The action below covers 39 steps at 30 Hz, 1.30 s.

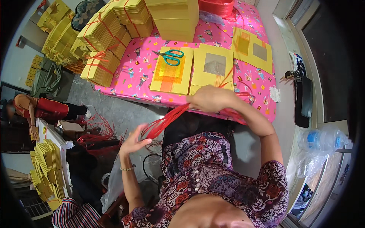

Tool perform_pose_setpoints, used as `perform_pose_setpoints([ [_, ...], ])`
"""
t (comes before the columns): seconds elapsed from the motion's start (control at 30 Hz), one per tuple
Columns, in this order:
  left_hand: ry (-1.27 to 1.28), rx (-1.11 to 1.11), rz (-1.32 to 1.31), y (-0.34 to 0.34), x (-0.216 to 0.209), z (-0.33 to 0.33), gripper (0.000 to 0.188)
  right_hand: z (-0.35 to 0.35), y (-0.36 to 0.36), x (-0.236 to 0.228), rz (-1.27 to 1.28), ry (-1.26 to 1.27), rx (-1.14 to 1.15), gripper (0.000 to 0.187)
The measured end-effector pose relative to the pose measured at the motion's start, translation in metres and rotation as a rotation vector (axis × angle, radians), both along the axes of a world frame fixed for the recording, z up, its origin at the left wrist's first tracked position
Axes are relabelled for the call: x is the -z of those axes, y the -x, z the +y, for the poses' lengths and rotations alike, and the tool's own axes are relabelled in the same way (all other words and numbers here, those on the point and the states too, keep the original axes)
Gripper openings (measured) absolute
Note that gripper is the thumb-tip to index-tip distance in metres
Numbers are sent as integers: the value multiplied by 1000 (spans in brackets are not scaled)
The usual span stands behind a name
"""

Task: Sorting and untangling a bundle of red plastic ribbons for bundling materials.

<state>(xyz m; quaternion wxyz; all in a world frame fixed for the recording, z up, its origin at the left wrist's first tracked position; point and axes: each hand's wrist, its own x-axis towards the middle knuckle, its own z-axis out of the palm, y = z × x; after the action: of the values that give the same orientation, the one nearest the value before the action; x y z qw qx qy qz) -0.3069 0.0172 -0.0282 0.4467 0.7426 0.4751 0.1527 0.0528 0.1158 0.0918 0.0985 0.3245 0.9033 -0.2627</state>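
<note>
A bundle of thin red plastic strands [169, 119] stretches between my hands in front of the table's near edge. My right hand [211, 98] is closed round the bundle, and loose strand ends trail from it over the table. My left hand [135, 140] is at the bundle's lower left end, thumb and fingers apart, with the strands passing beside the fingers. On the table, just beyond my right hand, lies a yellow paper sheet with a silver square [215, 64]. Left of it, green-handled scissors [172, 57] rest on a yellow sheet with a gold and orange square [169, 74].
Tied stacks of yellow paper [104, 41] stand at the back left of the pink patterned tablecloth [131, 78]. More yellow sheets [253, 49] lie at the right, a red strand roll [218, 7] behind. Another person [49, 106] stands far left near yellow bundles [47, 167].
</note>
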Motion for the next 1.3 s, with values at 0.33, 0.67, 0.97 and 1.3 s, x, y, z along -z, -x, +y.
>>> perform_pose_setpoints([
  [0.33,484,68,-408,-103,-46,31,21,-9,33,3,70,80,-163,28],
  [0.67,563,-116,-287,-40,-18,7,25,20,-36,22,147,112,-47,26],
  [0.97,-740,53,-104,-144,-58,50,33,-8,21,11,110,-77,-8,18],
  [1.3,14,-109,-203,-144,-53,53,24,2,-28,16,409,-244,303,17],
])
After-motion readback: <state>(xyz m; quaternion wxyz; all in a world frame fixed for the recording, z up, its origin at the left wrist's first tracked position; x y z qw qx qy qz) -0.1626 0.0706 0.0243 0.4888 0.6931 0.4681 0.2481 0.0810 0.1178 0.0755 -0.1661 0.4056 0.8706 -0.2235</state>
